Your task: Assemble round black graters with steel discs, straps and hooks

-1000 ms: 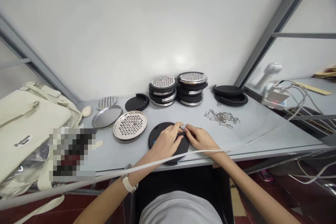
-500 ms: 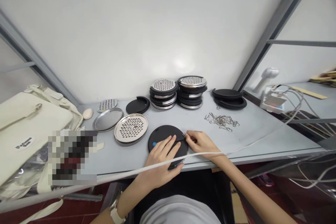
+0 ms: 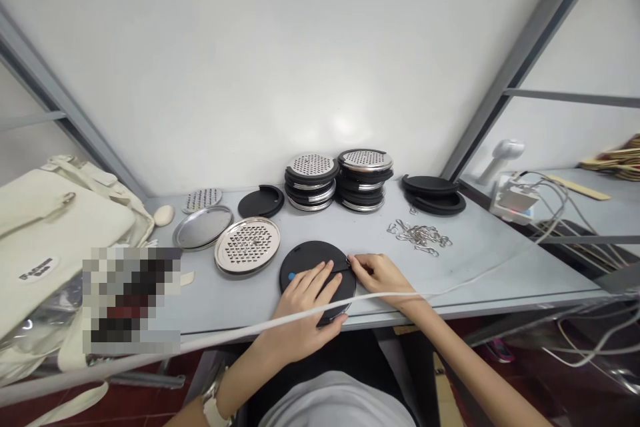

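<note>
A black round grater holder [image 3: 305, 260] with a blue dot lies on the table near its front edge. My left hand [image 3: 305, 293] rests flat on top of it, fingers spread, the thumb by the near rim. At the holder's right rim, my right hand [image 3: 377, 275] is closed in a pinch on a small metal clip, mostly hidden by the fingertips. Several loose wire clips [image 3: 423, 235] lie in a heap beyond the right hand. Left of the holder is a round metal grater plate [image 3: 247, 245] with punched holes.
Stacked graters [image 3: 311, 180] stand against the wall beside a second stack [image 3: 365, 180]. Black holders [image 3: 434, 195] lie at right, another black holder [image 3: 261, 201] at left near metal discs [image 3: 203, 227]. A white cable [image 3: 250, 328] crosses in front; a cream bag [image 3: 65, 233] sits left.
The view has shifted slightly. My right hand still pinches at the holder's rim, and the bit of metal there shows less now. My left hand stays flat on the holder.
</note>
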A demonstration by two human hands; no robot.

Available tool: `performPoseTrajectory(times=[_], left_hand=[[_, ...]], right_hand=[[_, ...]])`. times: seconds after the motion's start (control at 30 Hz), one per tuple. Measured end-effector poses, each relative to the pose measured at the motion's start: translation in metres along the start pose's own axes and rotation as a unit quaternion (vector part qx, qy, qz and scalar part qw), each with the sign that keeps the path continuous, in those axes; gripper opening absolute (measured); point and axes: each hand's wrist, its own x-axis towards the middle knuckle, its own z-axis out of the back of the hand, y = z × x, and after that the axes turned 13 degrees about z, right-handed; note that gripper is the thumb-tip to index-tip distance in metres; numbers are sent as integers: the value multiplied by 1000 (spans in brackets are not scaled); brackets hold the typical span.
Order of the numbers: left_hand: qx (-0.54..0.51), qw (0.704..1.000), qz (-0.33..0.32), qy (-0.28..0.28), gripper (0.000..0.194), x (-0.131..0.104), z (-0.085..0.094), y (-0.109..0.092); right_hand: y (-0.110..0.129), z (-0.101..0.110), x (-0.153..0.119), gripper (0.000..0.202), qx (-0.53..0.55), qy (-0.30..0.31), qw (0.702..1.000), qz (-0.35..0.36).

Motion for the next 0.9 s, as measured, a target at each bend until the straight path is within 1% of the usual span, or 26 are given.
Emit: performPoseTrajectory(times=[0.13, 0.3, 0.63, 0.9], left_hand=[[-2, 1000, 4, 1, 54, 0, 2, 0], [-8, 1000, -12, 3, 54, 0, 4, -1], [-3, 1000, -21, -2, 54, 1, 4, 0], [9, 1000, -28, -4, 54, 1, 4, 1]], right_hand=[[-2, -2, -1, 47, 3, -5, 1000, 3], [-4, -4, -2, 46, 17, -9, 1000, 6], [-5, -2, -2, 45, 44, 9, 999, -3], [-4, -1, -2, 46, 32, 11, 999, -4]])
